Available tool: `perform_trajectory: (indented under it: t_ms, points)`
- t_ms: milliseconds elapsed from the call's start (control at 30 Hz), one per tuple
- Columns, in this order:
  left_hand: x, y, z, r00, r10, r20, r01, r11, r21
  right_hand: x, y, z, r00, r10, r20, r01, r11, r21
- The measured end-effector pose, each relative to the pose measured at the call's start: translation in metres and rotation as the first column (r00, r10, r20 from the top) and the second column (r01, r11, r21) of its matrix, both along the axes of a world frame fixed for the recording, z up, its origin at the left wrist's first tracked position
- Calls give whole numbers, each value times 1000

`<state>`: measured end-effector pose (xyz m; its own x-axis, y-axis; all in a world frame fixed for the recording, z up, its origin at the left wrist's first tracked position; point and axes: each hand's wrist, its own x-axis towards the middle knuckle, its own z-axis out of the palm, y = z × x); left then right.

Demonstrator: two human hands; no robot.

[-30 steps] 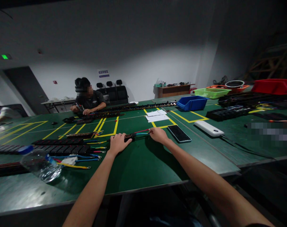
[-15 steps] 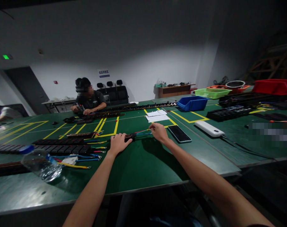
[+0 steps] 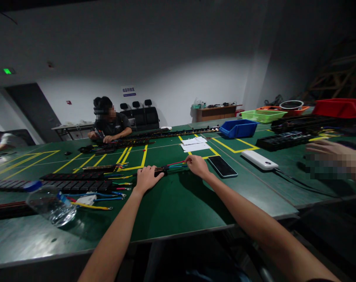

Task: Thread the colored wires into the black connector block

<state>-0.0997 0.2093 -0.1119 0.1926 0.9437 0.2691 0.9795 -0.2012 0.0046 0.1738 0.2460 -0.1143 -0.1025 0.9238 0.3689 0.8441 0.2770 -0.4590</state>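
My left hand (image 3: 148, 179) is closed over a narrow black strip (image 3: 160, 170) on the green tabletop, its thumb stretched along the near side. Red, blue and green wires (image 3: 174, 166) come out of the strip's right end. At the tips of these wires, my right hand (image 3: 197, 166) is closed in a pinch on the red wire; the fingertips partly hide its end. Left of my left hand lie several black segmented strips (image 3: 86, 185) with coloured wires, some ending in ring terminals.
A water bottle (image 3: 53, 205) leans near the front left. Beyond my right hand are a phone (image 3: 223, 166), white papers (image 3: 195, 143), a white power bank (image 3: 259, 160) and a blue bin (image 3: 239, 128). Another person's hand (image 3: 332, 156) reaches in at right; a co-worker (image 3: 111, 123) works across the table.
The red wire has lifted slightly and stands apart from the blue one at my right fingertips. My left hand stays put. Another person's hand has come into view at the right.
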Motion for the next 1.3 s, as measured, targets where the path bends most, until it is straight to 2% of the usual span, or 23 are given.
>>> perform_trajectory:
  t_ms: [167, 467, 633, 833, 1100, 1300]
  points:
    - [-1, 1, -2, 1000, -1, -2, 1, 1000, 2, -1, -2, 6, 998, 5, -62, 2, 994, 106]
    - [1, -2, 3, 1000, -5, 12, 6, 1000, -28, -1, -6, 5, 992, 52, 113, -37, 990, -137]
    - [2, -4, 5, 1000, 4, 11, -4, 999, -45, -2, -7, 6, 998, 35, 52, -32, 997, -65]
    - [0, 0, -1, 1000, 6, -7, -6, 1000, 0, 0, -4, 7, 1000, -1, -5, 1, 998, 68]
    - [0, 0, -1, 1000, -3, 12, 3, 1000, -5, 0, -3, 2, 994, 56, 98, -43, 990, -131]
    - [0, 0, 0, 1000, -3, 10, 3, 1000, -19, 1, -4, 3, 999, 19, 41, -17, 998, -64]
